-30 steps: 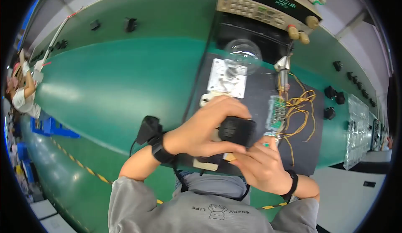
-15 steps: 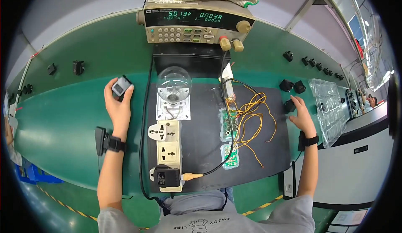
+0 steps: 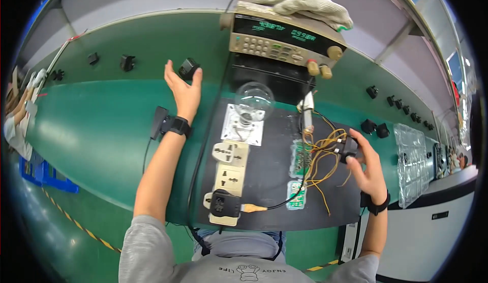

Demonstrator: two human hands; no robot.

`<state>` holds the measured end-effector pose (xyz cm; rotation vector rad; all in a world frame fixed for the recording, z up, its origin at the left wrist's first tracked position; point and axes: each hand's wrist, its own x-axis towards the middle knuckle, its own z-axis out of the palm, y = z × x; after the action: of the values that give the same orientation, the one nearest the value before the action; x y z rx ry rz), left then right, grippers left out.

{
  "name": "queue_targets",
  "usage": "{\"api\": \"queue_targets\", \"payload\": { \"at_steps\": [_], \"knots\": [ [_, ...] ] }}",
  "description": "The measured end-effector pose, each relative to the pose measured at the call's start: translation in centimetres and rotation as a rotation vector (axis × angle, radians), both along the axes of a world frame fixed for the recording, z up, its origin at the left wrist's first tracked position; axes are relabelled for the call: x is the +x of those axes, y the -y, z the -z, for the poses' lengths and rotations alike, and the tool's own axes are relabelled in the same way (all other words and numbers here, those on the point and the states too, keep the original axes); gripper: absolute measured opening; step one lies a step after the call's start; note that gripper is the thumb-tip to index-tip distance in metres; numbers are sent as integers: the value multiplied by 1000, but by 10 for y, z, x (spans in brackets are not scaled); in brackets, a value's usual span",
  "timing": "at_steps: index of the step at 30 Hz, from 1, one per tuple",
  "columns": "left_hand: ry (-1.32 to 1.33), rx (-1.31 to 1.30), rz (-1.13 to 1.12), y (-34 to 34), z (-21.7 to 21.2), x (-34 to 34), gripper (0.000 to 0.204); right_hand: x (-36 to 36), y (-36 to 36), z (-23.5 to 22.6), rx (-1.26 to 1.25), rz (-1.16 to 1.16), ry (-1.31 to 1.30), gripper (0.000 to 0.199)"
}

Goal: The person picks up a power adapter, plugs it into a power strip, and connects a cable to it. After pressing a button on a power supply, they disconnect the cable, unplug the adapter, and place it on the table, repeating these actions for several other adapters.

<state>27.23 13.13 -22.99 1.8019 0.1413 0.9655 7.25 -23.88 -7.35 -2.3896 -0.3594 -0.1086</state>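
left hand (image 3: 184, 91) spread flat by the black adapter (image 3: 188, 68) at eleven o'clock, right hand (image 3: 367, 168) pinching another adapter (image 3: 348, 146) that could snag the yellow wires (image 3: 320, 156).

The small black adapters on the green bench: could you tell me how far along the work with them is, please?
Several black adapters already sit along the bench's far edge. The left hand is open beside another adapter. The right hand holds a fresh one. More adapters wait on the right.
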Motion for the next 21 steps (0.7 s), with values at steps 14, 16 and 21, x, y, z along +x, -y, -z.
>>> {"api": "queue_targets", "payload": {
  "at_steps": [14,16,21],
  "knots": [
    [-127,-162,101,2,-6,-66,49,40,-158,29,-168,-485,-70,51],
    [-161,-208,122,1,-8,-67,48,39,-159,30,-191,-450,-85,51],
    [-200,-237,137,-1,-8,-69,45,37,-175,26,-334,-463,55,51]
  ]
}}
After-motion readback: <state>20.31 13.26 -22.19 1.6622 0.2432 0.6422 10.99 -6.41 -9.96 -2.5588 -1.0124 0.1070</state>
